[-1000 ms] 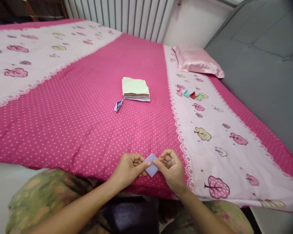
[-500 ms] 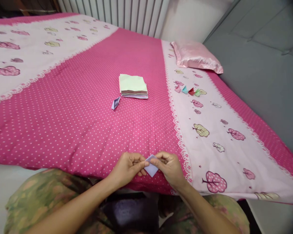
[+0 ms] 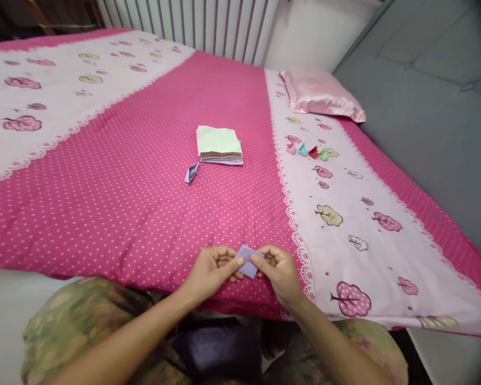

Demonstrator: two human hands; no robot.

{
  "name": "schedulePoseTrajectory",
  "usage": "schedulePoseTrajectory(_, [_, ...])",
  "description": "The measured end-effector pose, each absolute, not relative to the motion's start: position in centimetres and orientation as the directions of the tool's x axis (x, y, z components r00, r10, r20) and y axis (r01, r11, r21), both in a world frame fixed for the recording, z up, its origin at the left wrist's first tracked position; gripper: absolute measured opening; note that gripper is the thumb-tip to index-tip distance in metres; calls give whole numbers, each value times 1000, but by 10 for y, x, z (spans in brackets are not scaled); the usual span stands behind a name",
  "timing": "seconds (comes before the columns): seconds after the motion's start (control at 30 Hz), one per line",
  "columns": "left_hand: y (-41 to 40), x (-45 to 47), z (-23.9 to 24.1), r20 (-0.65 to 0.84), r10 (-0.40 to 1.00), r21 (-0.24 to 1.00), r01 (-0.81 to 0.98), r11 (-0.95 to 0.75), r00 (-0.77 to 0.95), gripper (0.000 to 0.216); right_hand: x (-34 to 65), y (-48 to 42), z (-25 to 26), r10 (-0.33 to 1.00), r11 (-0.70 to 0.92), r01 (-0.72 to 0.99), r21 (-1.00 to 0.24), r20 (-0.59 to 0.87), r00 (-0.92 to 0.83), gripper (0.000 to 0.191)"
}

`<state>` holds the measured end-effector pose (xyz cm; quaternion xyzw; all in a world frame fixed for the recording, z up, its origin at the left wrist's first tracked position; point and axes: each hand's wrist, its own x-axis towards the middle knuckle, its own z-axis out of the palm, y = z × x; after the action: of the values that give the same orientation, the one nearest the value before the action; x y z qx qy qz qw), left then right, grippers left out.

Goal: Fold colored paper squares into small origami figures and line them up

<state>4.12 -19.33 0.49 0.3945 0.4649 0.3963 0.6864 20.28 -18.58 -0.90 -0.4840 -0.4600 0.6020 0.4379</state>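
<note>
in the head view, the paper (image 3: 248,270), a small lilac folded piece, is between the two hands, near the edge of the bed (image 3: 144,214). the left hand (image 3: 216,266) has its fingers (image 3: 240,261) closed on the paper's left side, thumb on top. the right hand (image 3: 278,270) grips the right side the same way, its thumb lying across the upper face, the two thumb tips near each other.

what has just changed: half a second ago the paper stood as a diamond with a corner pointing down; now it is turned askew, and its lower corner sits higher. both hands have kept hold of it. i judge this to be a shift of grip or angle within the folding, with the piece not yet finished; whether a new crease has gone in, i cannot tell.

farther up the bed lie a stack (image 3: 219,141) of paper and, just beside its near left corner, a purple boat (image 3: 191,172). to the right, four small folded pieces stand in a row: pink (image 3: 291,148), blue (image 3: 303,149), red (image 3: 313,152) and green (image 3: 323,154).
</note>
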Motion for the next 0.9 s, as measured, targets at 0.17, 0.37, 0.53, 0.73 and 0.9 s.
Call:
schedulePoseTrajectory(0.17, [-195, 41, 6, -231, 958, 962, -108, 251, 170, 18, 206, -186, -7, 936, -221, -5, -975, -211, -281, 21])
schedulePoseTrajectory(0.37, [-193, 38, 6, -207, 966, 972, -80, 221, 156, 16, 209, -185, -5, 953, -162, -9, -987, -154, -260, 20])
schedulePoseTrajectory(0.53, [-194, 39, 6, -253, 954, 956, -109, 271, 160, 16, 210, -185, -9, 972, -115, 28, -993, -119, -202, 25])
schedulePoseTrajectory(0.73, [-194, 40, 9, -326, 942, 929, -155, 336, 87, 17, 208, -185, -7, 959, -186, -74, -980, -165, -230, 21])
schedulePoseTrajectory(0.9, [-193, 40, 8, -345, 938, 880, -334, 339, 44, 20, 205, -188, -5, 941, -188, -133, -973, -140, -307, 36])
